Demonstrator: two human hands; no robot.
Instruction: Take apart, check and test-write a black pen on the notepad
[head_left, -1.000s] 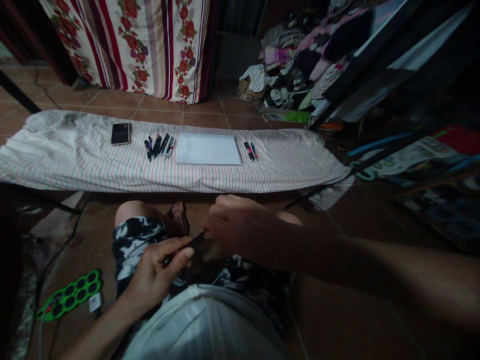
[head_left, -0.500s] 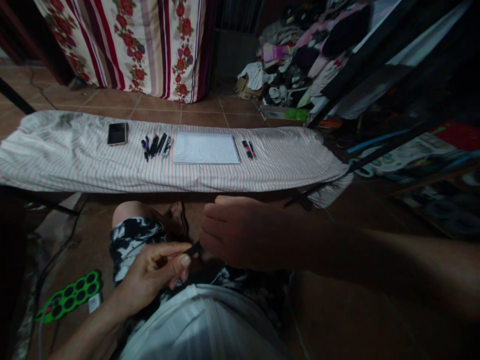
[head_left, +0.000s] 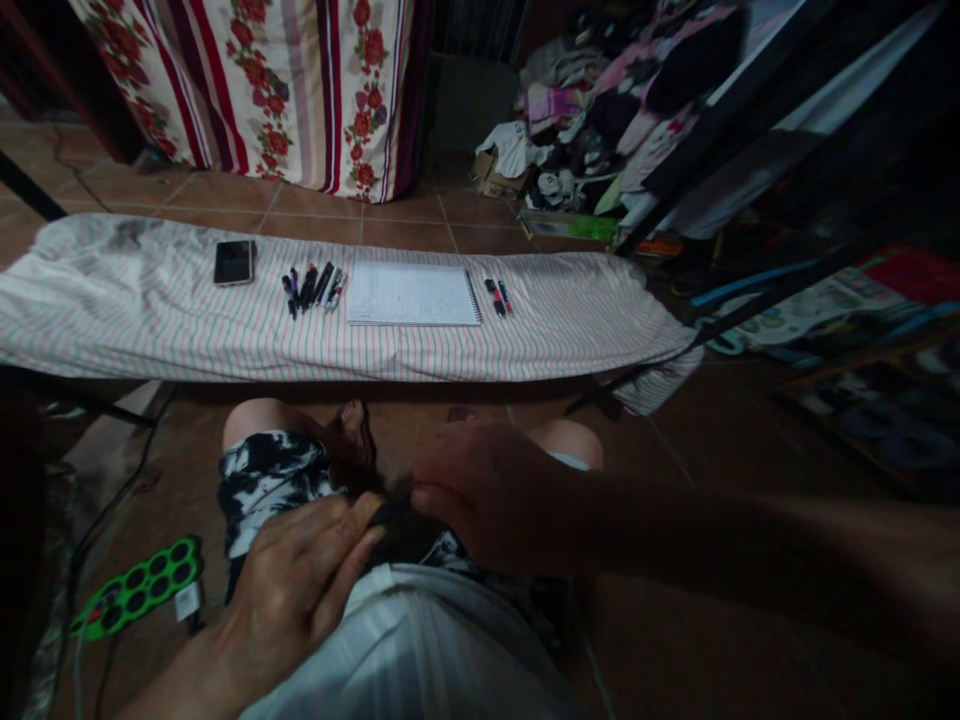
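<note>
Over my lap, my left hand (head_left: pixel 300 560) is closed, its thumb and fingers pinching the end of a slim black pen (head_left: pixel 382 515). My right hand (head_left: pixel 480 490) is closed just to the right, around the pen's other end, where a dark blurred part shows at its fingertips. Whether the pen is whole or in two pieces between the hands I cannot tell. Beyond them, on the cloth-covered bench, lies a spiral notebook (head_left: pixel 412 293). Several pens (head_left: pixel 311 288) lie left of it, and two pens (head_left: pixel 499 297) lie to its right.
A phone (head_left: pixel 234 262) rests on the striped cloth (head_left: pixel 420 355) at the left. Down on the floor at the lower left is a green power strip (head_left: pixel 139 588) with a white plug (head_left: pixel 187 600). A clothes pile (head_left: pixel 577 120) stands at the back right, and dark metal bars flank the bench.
My left hand has rolled over so its back now faces up. My right hand has shifted slightly right and down, opening a small gap between the hands.
</note>
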